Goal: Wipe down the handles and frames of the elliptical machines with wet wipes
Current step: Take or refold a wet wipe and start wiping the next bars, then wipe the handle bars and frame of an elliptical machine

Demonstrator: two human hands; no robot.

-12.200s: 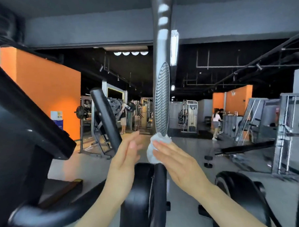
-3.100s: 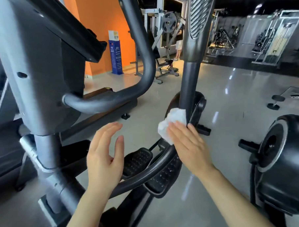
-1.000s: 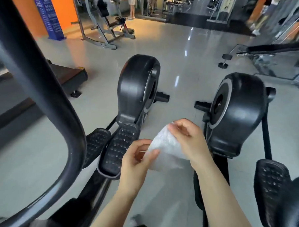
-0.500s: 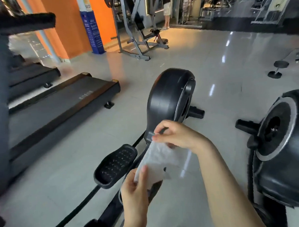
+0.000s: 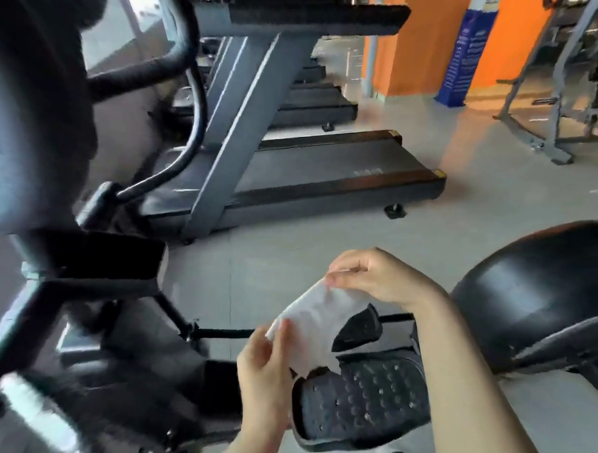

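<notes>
Wet wipe [image 5: 315, 325] held mid-air betw. both hands, ctr-low in head view, above studded foot pedal [image 5: 363, 405]; not touching machine. Right hand [image 5: 378, 277] pinches upper corner at wipe's 1 o'clock, thumb + fingers curled on edge. Left hand [image 5: 266, 368] pinches lower corner at 7 o'clock. Sheet stretched flat betw. the two pinches. Judged: light, limp, damp, prob. tears if pulled hard; best gripped at corners to unfold, then bunched in palm for wiping. Elliptical frame [image 5: 47, 299] blurred at 9 o'clock; black flywheel cover [image 5: 540, 294] at 3 o'clock. Treadmill [image 5: 309, 171] at 12 o'clock.
</notes>
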